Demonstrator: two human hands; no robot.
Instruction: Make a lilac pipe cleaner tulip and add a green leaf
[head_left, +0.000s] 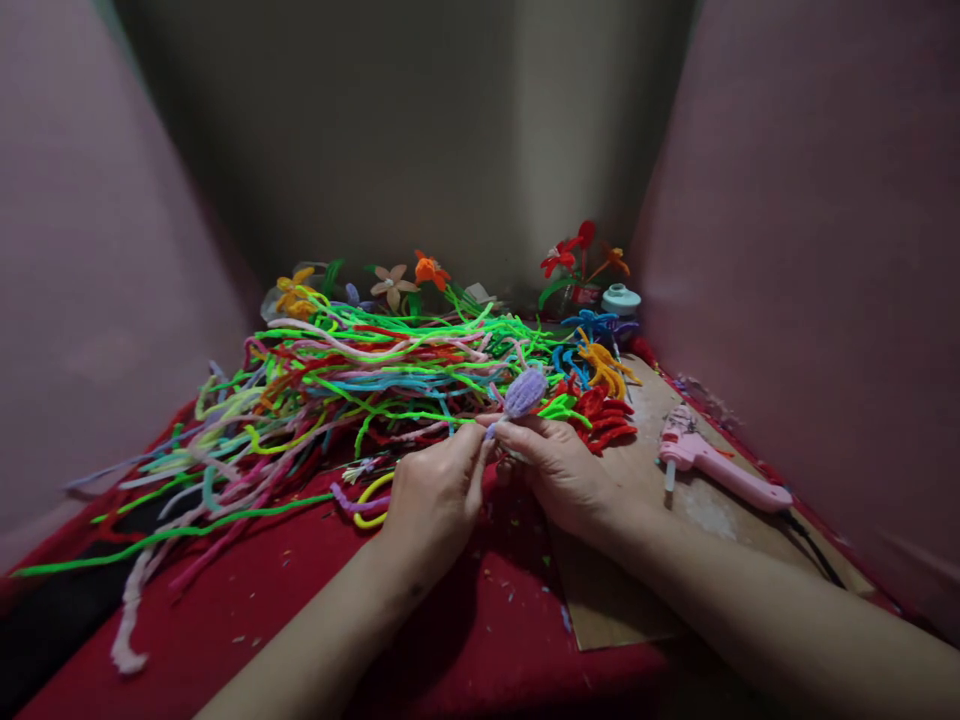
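Observation:
Between my two hands is a lavender pipe-cleaner petal, its rounded loop pointing up and away from me. My left hand pinches the narrow base of the petal from the left. From the right, my right hand closes its thumb and fingers on the same base. A short lavender end pokes out between the fingertips. Just beyond the hands lies a large heap of pipe cleaners in green, pink, white, red and blue. Red pipe-cleaner petals lie right behind my right hand.
A pink glue gun rests on a brown board at the right, its cord trailing off. Finished fuzzy flowers stand along the back, near a pale blue-lidded container. Orange petals lie behind the board. Red cloth covers the table.

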